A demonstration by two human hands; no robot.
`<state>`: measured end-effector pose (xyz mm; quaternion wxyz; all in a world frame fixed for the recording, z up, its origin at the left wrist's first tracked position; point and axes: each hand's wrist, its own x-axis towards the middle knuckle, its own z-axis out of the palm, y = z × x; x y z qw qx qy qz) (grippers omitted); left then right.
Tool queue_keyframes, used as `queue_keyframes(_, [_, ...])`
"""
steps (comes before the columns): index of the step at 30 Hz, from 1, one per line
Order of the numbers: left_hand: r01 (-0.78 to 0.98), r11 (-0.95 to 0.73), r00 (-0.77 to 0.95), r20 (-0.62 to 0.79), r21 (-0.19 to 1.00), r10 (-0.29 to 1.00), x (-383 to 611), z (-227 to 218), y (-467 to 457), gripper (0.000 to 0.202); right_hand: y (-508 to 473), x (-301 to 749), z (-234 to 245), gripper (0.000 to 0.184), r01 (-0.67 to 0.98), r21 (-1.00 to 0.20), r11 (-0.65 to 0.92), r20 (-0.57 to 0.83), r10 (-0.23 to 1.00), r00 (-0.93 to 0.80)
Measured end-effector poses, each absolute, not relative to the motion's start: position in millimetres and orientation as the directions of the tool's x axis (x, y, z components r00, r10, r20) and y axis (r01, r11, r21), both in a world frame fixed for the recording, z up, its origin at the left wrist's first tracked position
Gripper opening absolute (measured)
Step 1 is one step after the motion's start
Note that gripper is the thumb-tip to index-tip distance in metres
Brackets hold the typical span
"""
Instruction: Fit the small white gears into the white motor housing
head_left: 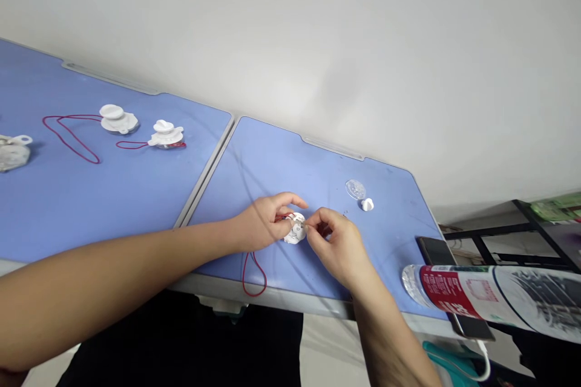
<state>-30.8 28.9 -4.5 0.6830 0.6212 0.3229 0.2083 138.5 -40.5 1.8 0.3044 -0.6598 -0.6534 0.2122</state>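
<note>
A small white round plastic piece (297, 230) with fittings on its face is at the blue table's front half. My left hand (265, 221) steadies its left side with the thumb, the index finger stretched out above it. A red cord loop (254, 278) runs from under that hand toward the table's front edge. At the piece's right edge my right hand (336, 242) pinches thumb and index finger together; whatever is between them is too small to make out. Beyond the right hand lie a clear plastic disc (355, 189) and a white knob (367, 204).
On the left table stand two white knobbed pieces with red cords (118, 120) (166, 134), and another white part (13, 152) at the far left. A water bottle (490, 293) lies across a phone (472, 326) at the right edge. A wall (290, 42) rises behind.
</note>
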Motion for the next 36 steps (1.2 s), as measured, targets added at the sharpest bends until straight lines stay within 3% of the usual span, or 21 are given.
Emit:
queue_keyframes(4, [0.109, 0.163, 0.693, -0.193, 0.981, 0.695, -31.2, -2.0, 29.5, 0.032, -40.6, 137.4, 0.8, 0.009, 0.742, -0.669, 0.043, 0.132, 0.989, 0.061])
queue_keyframes(8, [0.100, 0.205, 0.676, -0.218, 0.974, 0.704, -31.7, -0.4, 30.4, 0.035, -42.5, 134.8, 4.6, 0.010, 0.730, -0.674, 0.113, 0.230, 0.971, 0.062])
queue_keyframes(18, [0.040, 0.221, 0.683, -0.188, 0.974, 0.706, -31.7, -7.3, 32.4, 0.036, -47.4, 130.4, 6.1, 0.009, 0.734, -0.622, 0.274, 0.318, 0.944, -0.083])
queue_keyframes(27, [0.051, 0.236, 0.672, -0.208, 0.970, 0.711, -31.0, -6.5, 32.2, 0.035, -46.2, 128.1, 1.2, 0.010, 0.815, -0.486, 0.317, 0.406, 0.907, -0.110])
queue_keyframes(33, [0.039, 0.265, 0.676, -0.221, 0.964, 0.703, -32.1, -8.7, 33.9, 0.034, -46.0, 126.2, -3.1, 0.014, 0.867, -0.304, 0.394, 0.534, 0.824, -0.187])
queue_keyframes(36, [0.027, 0.269, 0.670, -0.217, 0.963, 0.710, -32.3, -7.8, 33.9, 0.036, -45.6, 125.4, -4.7, 0.015, 0.868, -0.284, 0.407, 0.565, 0.803, -0.192])
